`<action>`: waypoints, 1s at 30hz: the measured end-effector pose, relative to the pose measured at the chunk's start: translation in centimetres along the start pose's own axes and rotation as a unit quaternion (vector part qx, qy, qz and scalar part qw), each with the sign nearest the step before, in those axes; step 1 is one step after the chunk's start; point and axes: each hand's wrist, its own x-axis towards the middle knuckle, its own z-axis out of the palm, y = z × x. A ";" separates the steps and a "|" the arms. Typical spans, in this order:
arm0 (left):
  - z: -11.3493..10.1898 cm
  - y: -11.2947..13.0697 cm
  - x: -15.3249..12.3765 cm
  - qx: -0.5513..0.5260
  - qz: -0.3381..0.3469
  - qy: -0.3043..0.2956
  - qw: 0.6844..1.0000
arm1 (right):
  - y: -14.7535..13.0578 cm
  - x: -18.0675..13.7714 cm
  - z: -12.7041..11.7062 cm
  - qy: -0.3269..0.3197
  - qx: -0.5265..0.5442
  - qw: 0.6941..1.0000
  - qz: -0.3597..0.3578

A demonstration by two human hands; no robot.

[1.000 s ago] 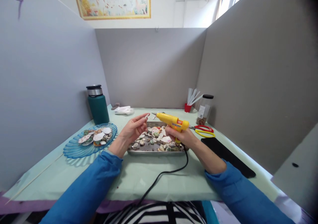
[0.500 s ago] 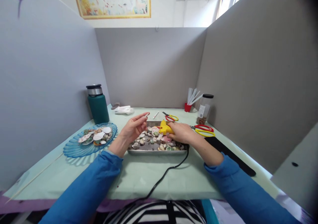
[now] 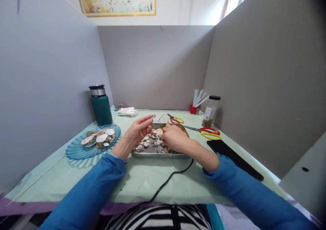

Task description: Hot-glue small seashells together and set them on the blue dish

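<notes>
My left hand (image 3: 139,130) is raised over the left side of the metal tray (image 3: 155,156), its thumb and fingers pinching a small whitish piece (image 3: 152,118), too small to name. Over the right half of the tray, my right hand (image 3: 174,137) has its fingers curled together and pointing down. What they hold, if anything, is hidden. Bits of a yellow glue gun (image 3: 167,124) show behind that hand; most of it is covered. Small seashells (image 3: 146,144) and pebble-like pieces lie in the tray. A black cord (image 3: 168,179) runs from the tray's right corner toward me.
On the left are a blue glass plate (image 3: 73,150) of shells and a green bottle (image 3: 101,109). Two pairs of scissors (image 3: 210,133), a jar (image 3: 211,111), a red cup (image 3: 193,109) of white sticks and a black flat strip (image 3: 235,160) are right. Grey panels (image 3: 155,67) surround the table.
My right hand has shifted left and now covers most of the yellow glue gun, which showed clearly before. My left hand keeps its pinch in nearly the same place.
</notes>
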 end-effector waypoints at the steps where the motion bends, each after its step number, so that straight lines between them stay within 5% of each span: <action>1: 0.0 0.0 0.0 0.001 -0.002 -0.001 1.000 | -0.4 0.5 0.2 -0.018 -0.009 1.000 0.008; 5: 0.0 -0.1 0.0 0.005 -0.007 -0.004 1.000 | -0.8 1.4 0.4 -0.051 0.012 0.998 0.027; 10: 0.2 0.0 -0.1 0.007 -0.001 0.001 1.000 | 1.3 0.5 0.1 0.071 0.223 0.970 0.067; 15: 0.5 0.0 -0.1 0.016 -0.004 0.008 1.000 | 2.1 0.0 -0.2 0.055 0.608 0.783 0.120; 21: 0.7 -0.1 -0.2 0.029 -0.008 0.006 1.000 | 1.2 -0.3 -1.0 0.117 0.760 0.631 0.099; 24: 0.6 -0.2 -0.2 0.040 -0.010 -0.001 0.999 | 1.0 -0.3 -1.0 0.150 0.752 0.636 0.085; 30: 0.4 -0.5 -0.1 0.053 -0.008 -0.002 0.999 | 0.4 0.1 -0.1 0.293 0.626 0.716 0.103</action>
